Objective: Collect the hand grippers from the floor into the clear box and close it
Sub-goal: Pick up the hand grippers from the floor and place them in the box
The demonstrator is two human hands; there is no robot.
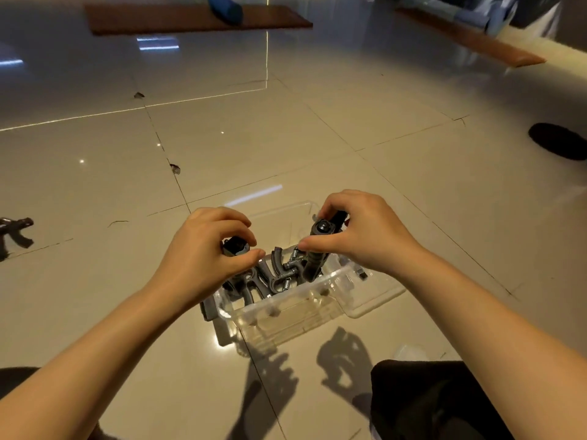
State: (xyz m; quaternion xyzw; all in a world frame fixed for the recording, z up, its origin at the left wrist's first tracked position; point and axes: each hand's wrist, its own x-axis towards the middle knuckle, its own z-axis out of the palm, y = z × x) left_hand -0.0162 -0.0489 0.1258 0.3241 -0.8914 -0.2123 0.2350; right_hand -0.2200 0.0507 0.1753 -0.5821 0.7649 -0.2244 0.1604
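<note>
A clear plastic box (287, 315) stands on the tiled floor just in front of me. Several dark grey hand grippers (273, 274) lie piled inside it. My left hand (203, 255) hovers over the box's left side and pinches a dark hand gripper (235, 246) between fingers and thumb. My right hand (355, 233) holds another black hand gripper (320, 246) upright over the box's right side, its handle reaching down into the box. One more hand gripper (16, 231) lies on the floor at the far left edge. The clear lid (378, 295) appears to lie beside the box on the right.
A brown mat (178, 19) with a blue roll (225, 7) lies at the back. A second mat (476, 42) runs at the back right. A dark round patch (559, 139) sits at the right edge. My dark-clothed knee (428, 401) is at the lower right.
</note>
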